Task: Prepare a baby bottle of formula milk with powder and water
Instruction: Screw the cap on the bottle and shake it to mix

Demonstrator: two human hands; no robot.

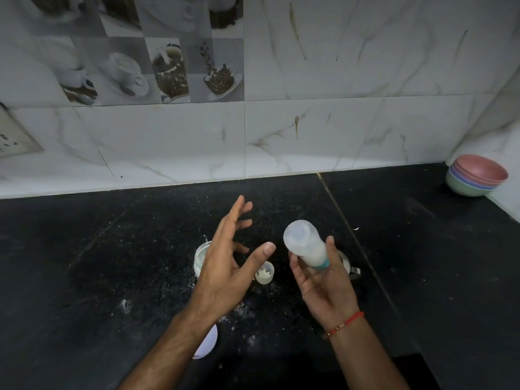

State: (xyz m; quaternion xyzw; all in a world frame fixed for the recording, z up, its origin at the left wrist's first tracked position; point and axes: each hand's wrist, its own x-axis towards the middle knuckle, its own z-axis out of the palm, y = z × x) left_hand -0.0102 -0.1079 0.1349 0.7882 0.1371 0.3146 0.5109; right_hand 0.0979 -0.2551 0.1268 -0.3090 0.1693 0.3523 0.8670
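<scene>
Your right hand [323, 282] holds the baby bottle [306, 244] upside down above the bench [112, 249], with the base pointing up and away from you and the teal collar down in your fingers. Your left hand [228, 260] is open wide, fingers spread, holding nothing, just beside the bottle. I think the risk is a leak: if the collar is not tight, milk can run into your palm, and the grip looks light, so the bottle may slip. The bottle is cloudy plastic, with white milk collected at the low end. Below your left hand stand an open powder jar [200, 257] and a small cup [265, 273], with powder spilled around them.
</scene>
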